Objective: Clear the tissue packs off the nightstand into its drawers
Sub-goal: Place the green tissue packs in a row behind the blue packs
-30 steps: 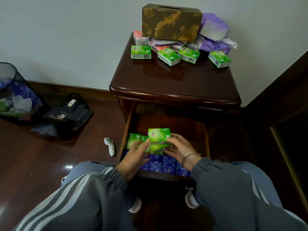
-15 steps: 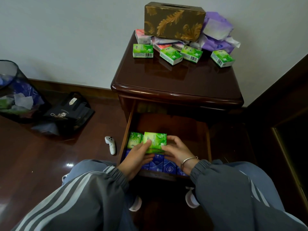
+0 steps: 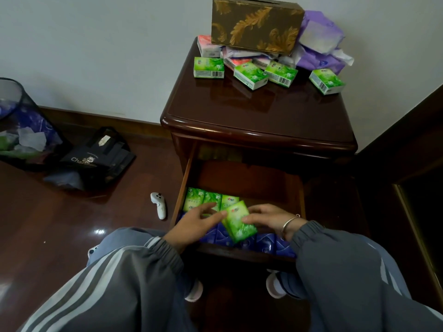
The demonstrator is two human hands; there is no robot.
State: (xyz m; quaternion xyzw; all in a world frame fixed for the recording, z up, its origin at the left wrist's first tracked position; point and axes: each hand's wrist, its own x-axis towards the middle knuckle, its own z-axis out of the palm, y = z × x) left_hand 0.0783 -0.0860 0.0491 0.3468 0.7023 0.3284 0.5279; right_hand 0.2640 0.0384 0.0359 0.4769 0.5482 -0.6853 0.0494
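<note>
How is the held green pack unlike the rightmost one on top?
The held pack tilts over the drawer between the left hand and right hand; the rightmost pack lies on the nightstand. The held pack shows only green; the rightmost pack, a white side too. Both are green.

Tissue packs (image 3: 208, 67) green; drawer-front packs (image 3: 265, 244) seemingly blue; box (image 3: 256, 25) brown, gold leaves.

Nightstand (image 3: 251, 116) – glossy dark wood; green tissue pack (image 3: 237, 224) – shiny plastic wrap.
</note>
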